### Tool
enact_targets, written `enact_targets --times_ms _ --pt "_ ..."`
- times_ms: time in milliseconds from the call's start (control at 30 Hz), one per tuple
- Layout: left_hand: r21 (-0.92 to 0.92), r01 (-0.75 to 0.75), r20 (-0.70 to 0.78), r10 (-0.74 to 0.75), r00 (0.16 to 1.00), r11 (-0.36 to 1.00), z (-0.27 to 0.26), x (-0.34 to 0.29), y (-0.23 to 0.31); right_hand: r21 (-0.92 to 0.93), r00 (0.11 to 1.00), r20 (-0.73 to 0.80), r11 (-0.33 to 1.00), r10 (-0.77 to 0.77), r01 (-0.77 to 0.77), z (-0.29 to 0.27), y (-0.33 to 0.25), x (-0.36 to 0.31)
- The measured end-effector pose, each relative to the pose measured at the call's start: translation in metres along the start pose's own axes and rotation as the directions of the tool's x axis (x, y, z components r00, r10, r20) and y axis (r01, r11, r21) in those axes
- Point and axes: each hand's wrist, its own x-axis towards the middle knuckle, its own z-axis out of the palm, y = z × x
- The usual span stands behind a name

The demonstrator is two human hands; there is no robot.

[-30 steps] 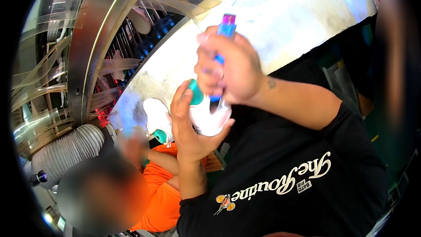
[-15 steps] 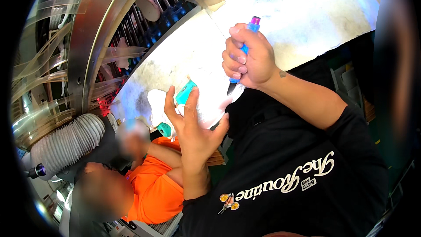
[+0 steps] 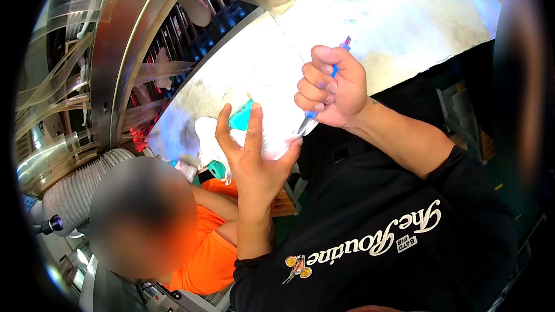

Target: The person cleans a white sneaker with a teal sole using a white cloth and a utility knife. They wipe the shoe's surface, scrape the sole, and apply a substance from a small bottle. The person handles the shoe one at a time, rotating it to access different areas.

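My left hand point(image 3: 248, 150) spreads its thumb and fingers around a white shoe point(image 3: 277, 133) whose outline is washed out by glare. A turquoise shoe last point(image 3: 241, 115) shows in its opening. My right hand point(image 3: 335, 89) is wrapped round a blue-handled tool point(image 3: 335, 71) with a purple, dark-ended top. Its narrow metal tip points down at the shoe's near right edge, close to my left thumb; whether it touches is hard to tell. A second white shoe point(image 3: 207, 133) with a turquoise last point(image 3: 217, 169) lies just left of my left hand.
The pale, stained worktable point(image 3: 399, 29) runs across the top. Left of it stands a metal-framed machine point(image 3: 110, 52) with clear plastic strips and hanging shoes. At lower left, a co-worker in orange point(image 3: 205, 254) sits close, beside a ribbed grey hose point(image 3: 75, 190).
My right hand has come down slightly and the tool has tilted, bringing its metal tip to the shoe's edge. My left hand stays around the shoe. The co-worker's head has moved up and right.
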Motion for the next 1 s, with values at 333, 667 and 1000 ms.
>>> enact_targets --times_ms 333,667,1000 --pt "-0.026 -0.057 -0.061 0.055 0.997 0.998 0.008 -0.005 -0.003 -0.066 0.989 0.125 0.996 0.076 -0.068 0.007 0.015 0.0" --pt "-0.061 -0.155 -0.17 0.142 0.975 0.986 0.017 -0.016 -0.006 -0.052 0.991 -0.115 0.996 -0.075 0.07 0.016 0.02 -0.005" --pt "-0.072 -0.171 -0.178 0.156 0.972 0.983 0.016 -0.019 -0.007 -0.414 0.98 0.083 0.889 -0.178 0.197 0.021 -0.03 -0.011"
